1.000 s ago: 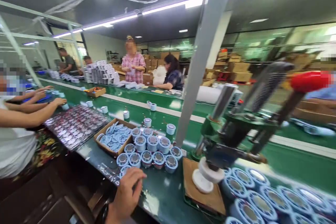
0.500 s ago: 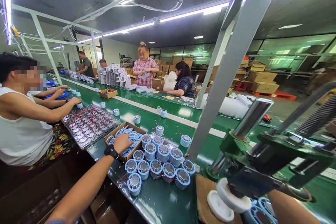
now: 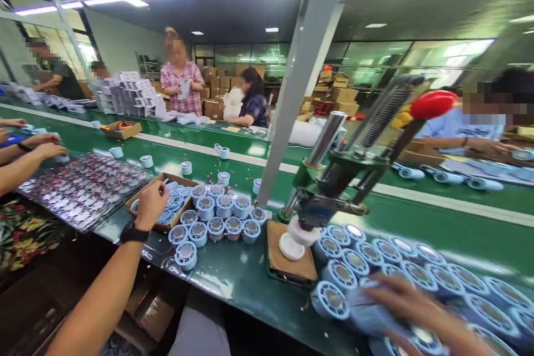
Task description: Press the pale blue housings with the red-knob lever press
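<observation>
My left hand [image 3: 153, 201], with a dark watch on the wrist, is closed on a light blue ring at the left edge of a cardboard box [image 3: 132, 200] full of such rings. Blurred by motion, my right hand [image 3: 411, 308] reaches over the rows of round blue parts [image 3: 421, 273] at the right, its fingers around a blue part [image 3: 369, 311]. Between the hands stands a green hand press [image 3: 321, 200] with a red knob and a white pad above a white disc [image 3: 291, 247]. Several more blue parts [image 3: 216, 226] sit beside the box.
A grey post [image 3: 292, 94] rises behind the press. Left is a sheet of small wired parts [image 3: 83, 183], with other people's hands beside it. A green conveyor [image 3: 200, 150] runs behind, carrying some blue parts. More people work across it and at the right.
The view has swung right, bringing the whole press and the right-hand rows into sight. My left hand has lifted a ring from the box; my right hand has come into view.
</observation>
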A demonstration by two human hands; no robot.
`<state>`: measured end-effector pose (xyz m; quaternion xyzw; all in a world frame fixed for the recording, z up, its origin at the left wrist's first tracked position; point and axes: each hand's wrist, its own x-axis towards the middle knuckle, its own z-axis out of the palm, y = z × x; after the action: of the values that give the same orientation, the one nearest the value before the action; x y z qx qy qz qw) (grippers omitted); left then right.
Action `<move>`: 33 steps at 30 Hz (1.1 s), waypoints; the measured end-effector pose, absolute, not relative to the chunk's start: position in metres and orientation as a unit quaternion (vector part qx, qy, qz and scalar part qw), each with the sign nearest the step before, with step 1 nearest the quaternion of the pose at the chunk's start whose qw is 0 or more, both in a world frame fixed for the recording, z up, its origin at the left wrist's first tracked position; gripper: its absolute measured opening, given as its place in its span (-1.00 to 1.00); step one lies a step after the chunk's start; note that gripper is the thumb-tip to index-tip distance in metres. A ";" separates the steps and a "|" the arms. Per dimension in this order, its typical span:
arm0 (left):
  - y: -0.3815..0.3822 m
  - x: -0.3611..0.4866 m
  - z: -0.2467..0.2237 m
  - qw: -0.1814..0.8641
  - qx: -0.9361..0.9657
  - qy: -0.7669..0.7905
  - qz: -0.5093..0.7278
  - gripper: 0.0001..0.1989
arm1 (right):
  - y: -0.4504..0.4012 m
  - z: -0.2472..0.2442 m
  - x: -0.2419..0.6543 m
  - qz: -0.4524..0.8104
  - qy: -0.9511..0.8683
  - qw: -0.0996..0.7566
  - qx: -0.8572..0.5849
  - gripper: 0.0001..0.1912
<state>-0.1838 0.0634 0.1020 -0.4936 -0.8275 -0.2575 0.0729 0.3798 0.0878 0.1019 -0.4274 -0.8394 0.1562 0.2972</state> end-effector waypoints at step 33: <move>0.007 0.072 0.027 -0.199 -0.718 -0.593 -0.307 -0.27 | 0.029 -0.050 0.203 0.167 -0.706 0.506 -0.467 -0.36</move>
<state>0.0717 0.0066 0.0273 -0.7175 -0.5926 -0.3074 -0.1987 0.2027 0.0290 -0.0497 -0.4673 -0.7057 0.1675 0.5056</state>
